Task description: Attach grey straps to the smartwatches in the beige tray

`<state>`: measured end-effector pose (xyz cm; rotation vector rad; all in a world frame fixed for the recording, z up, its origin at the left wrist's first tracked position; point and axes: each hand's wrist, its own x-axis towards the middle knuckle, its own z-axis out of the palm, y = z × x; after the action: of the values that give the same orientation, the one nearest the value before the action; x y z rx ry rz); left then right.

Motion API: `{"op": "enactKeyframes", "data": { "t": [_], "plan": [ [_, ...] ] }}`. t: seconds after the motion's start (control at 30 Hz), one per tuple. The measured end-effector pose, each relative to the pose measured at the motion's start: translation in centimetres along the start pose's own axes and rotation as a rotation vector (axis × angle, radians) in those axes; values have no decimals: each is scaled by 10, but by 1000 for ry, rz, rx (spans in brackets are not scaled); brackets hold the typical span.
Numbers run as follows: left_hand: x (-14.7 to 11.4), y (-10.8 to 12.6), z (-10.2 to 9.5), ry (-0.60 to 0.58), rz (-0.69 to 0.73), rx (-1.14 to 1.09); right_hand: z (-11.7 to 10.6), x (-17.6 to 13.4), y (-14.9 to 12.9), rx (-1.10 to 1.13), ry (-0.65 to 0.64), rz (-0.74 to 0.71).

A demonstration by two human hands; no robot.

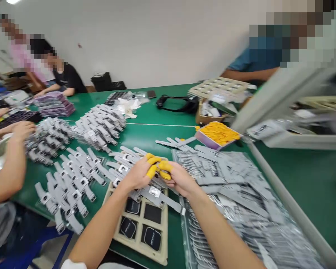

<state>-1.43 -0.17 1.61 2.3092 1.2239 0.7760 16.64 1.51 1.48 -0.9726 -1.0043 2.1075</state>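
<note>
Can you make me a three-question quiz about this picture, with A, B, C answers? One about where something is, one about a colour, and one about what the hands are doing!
1. Where is the box of yellow bits?
A. On the floor
B. On the green table, beyond the hands
C. In a co-worker's lap

2. What colour are the finger covers on the person's fingertips?
A. Yellow
B. Blue
C. Black

3. What are the left hand and right hand doing?
A. Resting flat and apart
B. Pressed together around a grey watch strap
C. Lifting the tray

Answers:
1 B, the box sits on the table past the piles of straps.
2 A, the fingertips show bright yellow.
3 B, the fingertips meet above the tray with a strap running out from between them.
</note>
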Motion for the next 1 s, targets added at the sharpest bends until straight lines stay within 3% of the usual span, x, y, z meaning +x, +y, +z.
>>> {"op": "enactKeyframes", "data": {
  "t": [0.33,0.6,0.8,1.0],
  "plan": [
    [4,-11,-1,21,25,95,-9,7,-7,87,-73,-8],
    [4,-9,-4,33,24,-7,-8,4,-13,-6,-76,-76],
    [4,-3,1,78,43,72,-4,2,-9,134,-69,-55],
    [1,-2,3,-49,3,144,-1,0,-4,-13,5,15]
  ]
}}
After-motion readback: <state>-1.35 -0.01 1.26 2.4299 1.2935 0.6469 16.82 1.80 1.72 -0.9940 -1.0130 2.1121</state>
